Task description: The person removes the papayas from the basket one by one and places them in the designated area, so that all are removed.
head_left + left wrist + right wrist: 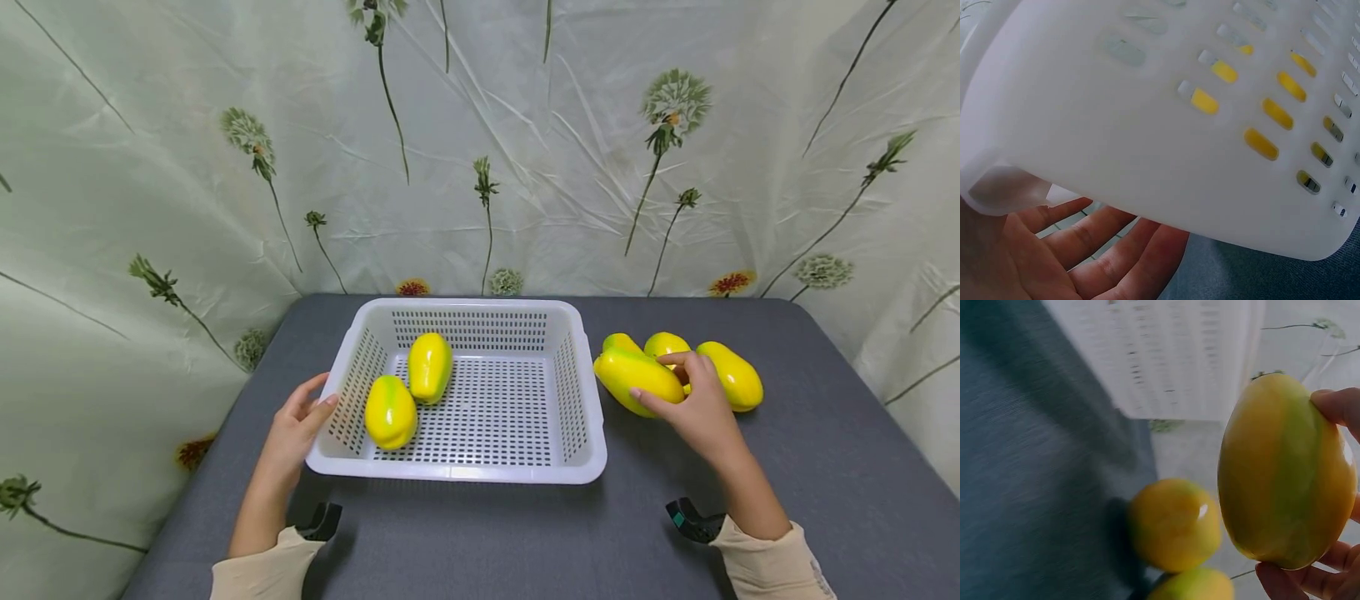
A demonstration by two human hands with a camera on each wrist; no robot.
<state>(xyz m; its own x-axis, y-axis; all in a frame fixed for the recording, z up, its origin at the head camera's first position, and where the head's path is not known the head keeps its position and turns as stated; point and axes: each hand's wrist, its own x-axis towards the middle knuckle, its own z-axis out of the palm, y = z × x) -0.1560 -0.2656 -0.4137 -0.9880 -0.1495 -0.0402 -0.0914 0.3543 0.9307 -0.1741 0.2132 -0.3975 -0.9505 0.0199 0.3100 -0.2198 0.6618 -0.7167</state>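
A white slotted basket (465,473) stands mid-table with two yellow-green fruits (390,411) (430,365) lying in its left half. My left hand (300,421) rests with relaxed fingers against the basket's left wall. In the left wrist view its straight fingers (1091,250) lie just under the basket rim (1147,125). To the right of the basket, my right hand (682,396) grips one yellow-green fruit (633,377) from a small cluster. The right wrist view shows that fruit (1285,475) pinched between my fingertips (1338,406), with two more fruits (1175,525) below it.
Other loose fruits (733,377) (666,343) lie close behind my right hand on the grey table (480,542). A flower-printed cloth (480,167) hangs along the back and both sides. Black wrist mounts (693,521) show near the front edge.
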